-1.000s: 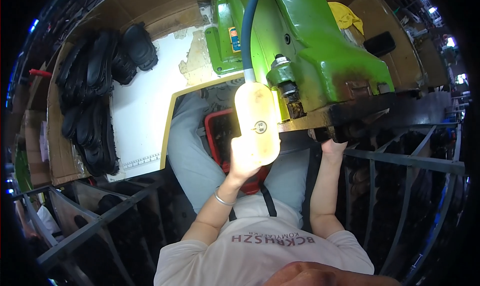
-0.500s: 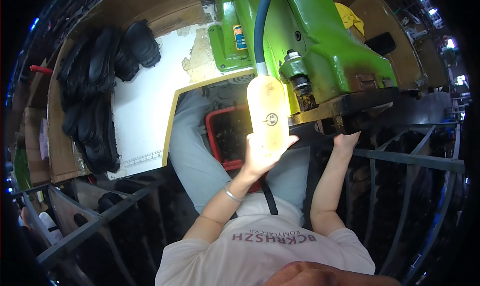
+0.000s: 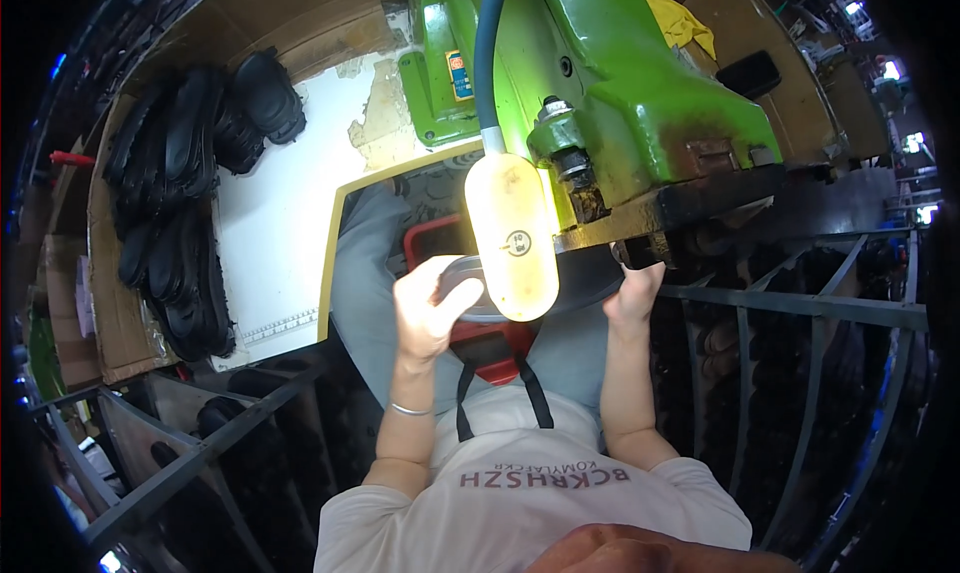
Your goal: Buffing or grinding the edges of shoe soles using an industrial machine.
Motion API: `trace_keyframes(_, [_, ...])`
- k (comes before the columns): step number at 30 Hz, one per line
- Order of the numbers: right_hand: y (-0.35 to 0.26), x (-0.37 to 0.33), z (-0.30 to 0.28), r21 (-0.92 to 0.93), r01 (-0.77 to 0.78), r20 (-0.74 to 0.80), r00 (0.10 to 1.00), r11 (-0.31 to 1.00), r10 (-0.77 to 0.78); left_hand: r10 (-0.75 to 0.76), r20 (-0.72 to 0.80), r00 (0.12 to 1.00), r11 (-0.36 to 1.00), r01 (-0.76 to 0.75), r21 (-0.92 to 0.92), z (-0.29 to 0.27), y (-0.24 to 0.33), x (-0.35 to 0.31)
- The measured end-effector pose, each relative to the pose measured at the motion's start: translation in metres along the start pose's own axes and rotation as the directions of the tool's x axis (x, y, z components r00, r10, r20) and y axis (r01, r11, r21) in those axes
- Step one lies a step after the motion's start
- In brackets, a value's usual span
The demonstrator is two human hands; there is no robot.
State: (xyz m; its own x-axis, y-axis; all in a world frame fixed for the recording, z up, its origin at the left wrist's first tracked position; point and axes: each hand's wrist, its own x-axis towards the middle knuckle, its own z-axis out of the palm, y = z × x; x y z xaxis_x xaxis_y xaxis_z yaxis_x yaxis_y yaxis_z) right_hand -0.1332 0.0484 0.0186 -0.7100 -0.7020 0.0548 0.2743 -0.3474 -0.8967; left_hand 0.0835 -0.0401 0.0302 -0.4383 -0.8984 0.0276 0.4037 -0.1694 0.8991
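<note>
Below the green machine (image 3: 640,83), a long dark piece with a rounded grey edge (image 3: 588,278) spans between my two hands. It looks like a shoe or a sole, but a glowing oval lamp (image 3: 513,238) on a blue-grey hose hides its middle. My left hand (image 3: 428,311) is closed on the rounded end, thumb bent over the rim. My right hand (image 3: 633,295) grips the opposite end, close under the machine's head; some of its fingers are hidden there.
Black shoes or soles (image 3: 175,193) are piled at the left of the white tabletop (image 3: 262,243), against cardboard walls. A red bin (image 3: 490,351) sits between my legs. Metal racks (image 3: 215,435) stand on both sides. A yellow cloth (image 3: 682,25) lies at the back right.
My left hand has left the lamp, moved left and closed on the dark piece. My right hand has come left and inward from under the machine head. The view has shifted slightly.
</note>
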Motion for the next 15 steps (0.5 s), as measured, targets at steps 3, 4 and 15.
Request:
trace_keyframes(3, [0.003, -0.017, 0.026, -0.021, 0.015, 0.01, 1.0, 1.0, -0.015, -0.055, -0.028, 0.998, 0.997, 0.057, 0.043, -0.025, 0.007, -0.006])
trace_keyframes(4, [0.006, -0.021, 0.034, 0.003, -0.006, -0.002, 1.0, 1.0, 0.006, -0.075, -0.033, 0.997, 0.996, 0.077, 0.053, -0.033, 0.008, -0.009])
trace_keyframes(15, [0.017, -0.029, 0.047, -0.085, 0.018, 0.2, 0.98, 0.996, 0.0, -0.205, 0.176, 0.963, 0.865, 0.094, 0.493, -0.046, 0.007, -0.042])
